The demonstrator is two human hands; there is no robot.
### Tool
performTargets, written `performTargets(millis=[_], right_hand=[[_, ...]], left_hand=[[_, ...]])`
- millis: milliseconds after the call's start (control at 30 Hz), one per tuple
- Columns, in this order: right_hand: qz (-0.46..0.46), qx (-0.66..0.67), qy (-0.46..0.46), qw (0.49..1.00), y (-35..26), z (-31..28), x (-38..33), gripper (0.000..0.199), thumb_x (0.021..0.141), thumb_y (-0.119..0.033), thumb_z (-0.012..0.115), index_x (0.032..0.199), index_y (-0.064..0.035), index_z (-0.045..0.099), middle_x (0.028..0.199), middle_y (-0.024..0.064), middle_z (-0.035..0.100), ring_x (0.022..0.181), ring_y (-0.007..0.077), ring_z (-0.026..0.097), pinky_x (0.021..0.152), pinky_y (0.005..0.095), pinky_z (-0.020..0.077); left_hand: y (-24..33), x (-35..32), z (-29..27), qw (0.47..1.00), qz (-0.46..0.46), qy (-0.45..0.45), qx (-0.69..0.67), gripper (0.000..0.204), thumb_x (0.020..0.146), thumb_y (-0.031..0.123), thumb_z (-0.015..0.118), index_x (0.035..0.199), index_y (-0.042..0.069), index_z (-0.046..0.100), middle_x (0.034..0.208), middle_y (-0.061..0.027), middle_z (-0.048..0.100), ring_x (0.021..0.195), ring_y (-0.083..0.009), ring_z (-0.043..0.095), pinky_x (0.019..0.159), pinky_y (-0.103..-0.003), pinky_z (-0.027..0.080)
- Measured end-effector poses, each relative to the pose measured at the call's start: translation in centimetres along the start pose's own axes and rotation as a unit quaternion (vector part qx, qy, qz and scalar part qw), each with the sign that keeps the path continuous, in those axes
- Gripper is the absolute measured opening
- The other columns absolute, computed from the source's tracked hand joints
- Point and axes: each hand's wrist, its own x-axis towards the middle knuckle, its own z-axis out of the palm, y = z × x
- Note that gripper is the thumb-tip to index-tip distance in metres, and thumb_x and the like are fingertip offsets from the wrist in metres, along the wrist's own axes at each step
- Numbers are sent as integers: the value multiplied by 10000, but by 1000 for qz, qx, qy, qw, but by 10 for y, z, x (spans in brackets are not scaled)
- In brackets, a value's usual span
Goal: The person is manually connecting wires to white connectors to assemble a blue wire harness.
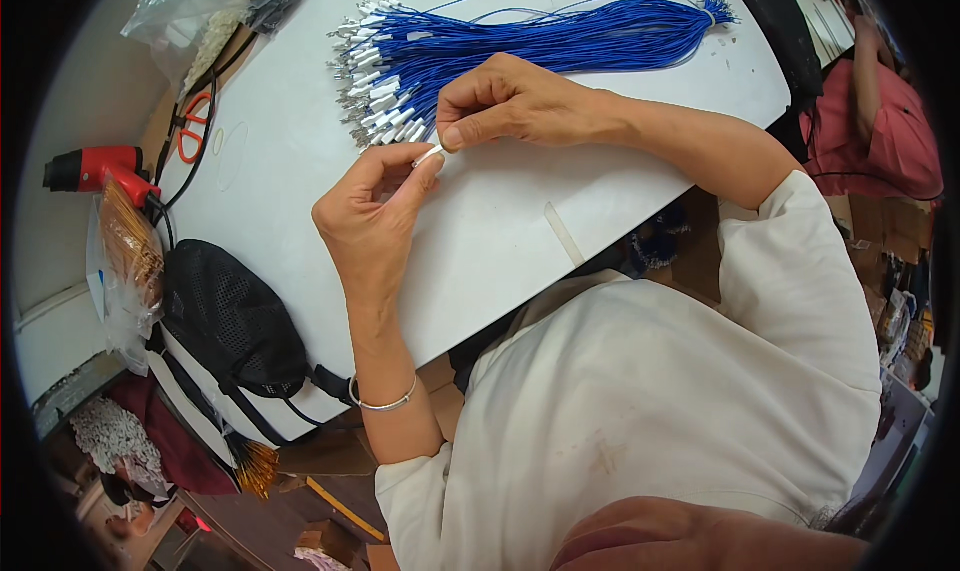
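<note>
My left hand [375, 206] is closed, pinching a small white sleeve-like piece [428, 155] between thumb and fingertips. At the other end of that piece, the thumb and forefinger of my right hand [510, 101] are closed on it; any wire there is hidden by the fingers. Just beyond both hands lies a thick bundle of blue wires [590, 39] on the white table [480, 231]. Its left end fans out into many white sleeves with metal tips [378, 76]. The bundle's right end is gathered by a tie, with short bare tips showing.
Along the table's left side are orange-handled scissors [195, 126], a red and black heat gun [100, 169], a black mesh pouch [235, 316] and a plastic bag of copper-coloured strands [130, 241]. A clear bag [180, 11] lies at the far left. Another person in a red shirt [880, 136] sits at right.
</note>
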Motion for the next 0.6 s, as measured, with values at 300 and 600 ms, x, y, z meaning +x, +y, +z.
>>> performTargets(millis=[300,600], right_hand=[[-1,-12,3,1000,5,0,-1,188,901,-239,648,810,-81,696,657,-10,570,581,77,430,553,214,311],[7,72,27,997,-8,10,-9,149,916,-217,647,859,-86,690,681,4,609,607,54,482,567,190,342]], left_hand=[[-5,-2,-4,997,55,-11,54,173,771,-28,748,942,-22,725,802,-71,711,609,-101,594,601,-184,502],[7,-10,17,963,-116,68,-235,252,844,17,705,1082,-56,666,947,-100,690,764,-113,595,698,-190,488]])
